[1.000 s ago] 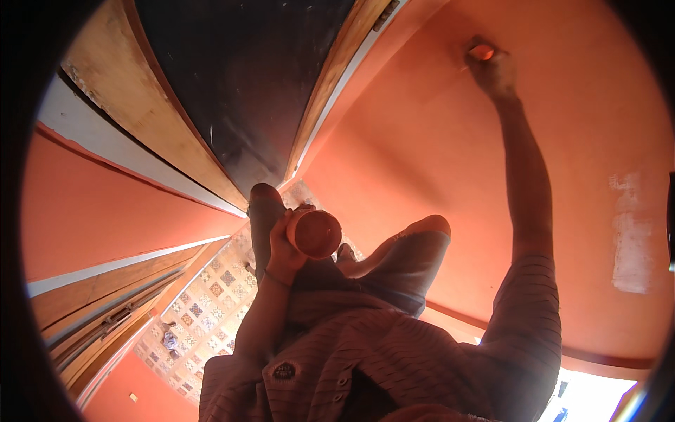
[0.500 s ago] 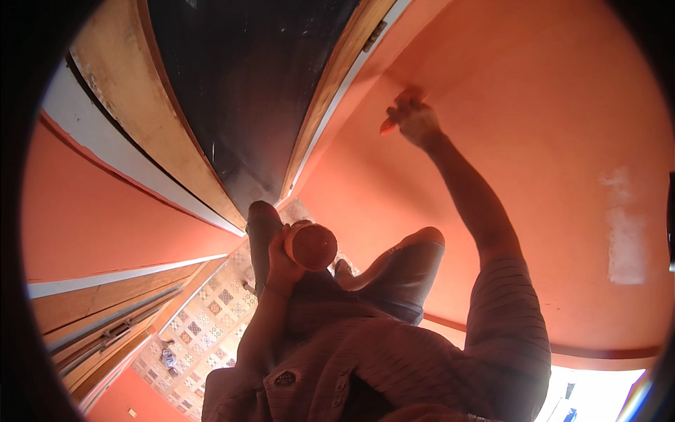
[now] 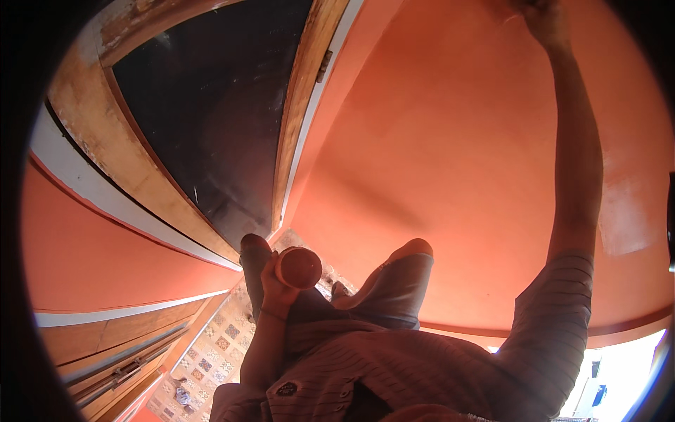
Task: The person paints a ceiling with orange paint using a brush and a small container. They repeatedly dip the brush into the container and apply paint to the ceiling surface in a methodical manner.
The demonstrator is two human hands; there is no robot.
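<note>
My left hand [image 3: 276, 287] grips a round paint container [image 3: 300, 268] in front of my lap, its open top facing up and its inside reddish-brown. High at the upper edge, my right hand [image 3: 547, 24] is raised against the orange wall [image 3: 436, 155] with the arm stretched out. Its fingers are closed on a paintbrush, mostly cut off by the picture's edge and dim now; the earlier picture shows its orange handle. A pale, unevenly coloured patch [image 3: 624, 214] marks the wall right of my forearm.
A dark door panel [image 3: 218, 105] in a wooden frame [image 3: 144, 169] stands left of the wall, with a hinge [image 3: 324, 67] on its right side. Patterned tiles [image 3: 218, 344] cover the floor below. Bright light enters through an opening [image 3: 619, 380] at lower right.
My right hand has swept up and to the right across the wall with the paintbrush, straightening the arm. My left hand still holds the paint container; the whole view has shifted slightly.
</note>
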